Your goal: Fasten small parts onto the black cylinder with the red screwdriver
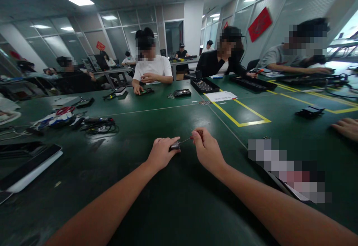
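Note:
My left hand (162,152) rests on the green table (173,119), its fingers closed over a small dark grey part (175,146). My right hand (207,149) is closed on a red-handled screwdriver (192,137). The screwdriver's thin metal shaft points left, with its tip at the small part. Both forearms reach in from the bottom edge.
A dark tablet on a white base (28,168) lies at the left, with cables and tools (84,123) behind it. Yellow tape lines (240,121), black trays (205,85) and a small black box (310,111) sit to the right. Several people sit at the far side; another person's hand (346,127) lies at right.

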`<act>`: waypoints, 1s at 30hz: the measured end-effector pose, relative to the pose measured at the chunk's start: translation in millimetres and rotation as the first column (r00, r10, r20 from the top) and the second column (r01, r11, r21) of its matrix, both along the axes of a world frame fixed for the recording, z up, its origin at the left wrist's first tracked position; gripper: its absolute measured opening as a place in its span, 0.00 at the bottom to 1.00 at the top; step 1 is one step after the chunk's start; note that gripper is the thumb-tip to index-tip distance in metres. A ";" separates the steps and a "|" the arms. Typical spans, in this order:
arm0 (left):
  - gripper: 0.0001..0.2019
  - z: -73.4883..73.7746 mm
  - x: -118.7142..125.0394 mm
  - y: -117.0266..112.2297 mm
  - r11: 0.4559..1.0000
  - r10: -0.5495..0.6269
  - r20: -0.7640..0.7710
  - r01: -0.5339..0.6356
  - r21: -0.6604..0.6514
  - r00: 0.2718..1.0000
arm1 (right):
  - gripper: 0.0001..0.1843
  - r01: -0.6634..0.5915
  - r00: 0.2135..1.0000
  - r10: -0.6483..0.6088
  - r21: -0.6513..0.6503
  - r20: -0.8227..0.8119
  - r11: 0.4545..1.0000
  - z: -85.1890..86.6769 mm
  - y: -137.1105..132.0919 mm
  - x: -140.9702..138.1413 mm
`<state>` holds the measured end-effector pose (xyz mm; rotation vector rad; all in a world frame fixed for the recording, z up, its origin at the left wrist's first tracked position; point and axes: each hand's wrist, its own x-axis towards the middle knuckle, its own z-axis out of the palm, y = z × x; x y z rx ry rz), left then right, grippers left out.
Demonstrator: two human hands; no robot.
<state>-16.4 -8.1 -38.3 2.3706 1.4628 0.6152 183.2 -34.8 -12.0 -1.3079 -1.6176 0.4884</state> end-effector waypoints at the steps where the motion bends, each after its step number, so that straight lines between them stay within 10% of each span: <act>1: 0.24 0.0 0.0 0.2 1.000 0.000 -0.003 0.000 0.005 1.000 | 0.12 0.010 1.000 -0.010 0.006 0.005 1.000 0.0 0.3 0.1; 17: 0.17 7.3 -8.0 4.7 0.995 0.102 0.338 -0.101 -0.020 0.936 | 0.14 0.036 0.995 -0.032 0.043 -0.092 0.998 6.0 -2.8 2.2; 25: 0.13 16.5 -12.7 14.3 0.965 0.207 0.527 -0.081 -0.251 0.824 | 0.14 0.021 0.992 -0.014 0.051 -0.128 0.998 8.4 -7.6 2.6; 30: 0.13 29.9 -6.2 12.6 0.942 0.235 0.306 -0.138 -0.306 0.923 | 0.14 0.010 0.990 0.000 0.068 -0.142 0.998 6.8 -6.0 1.6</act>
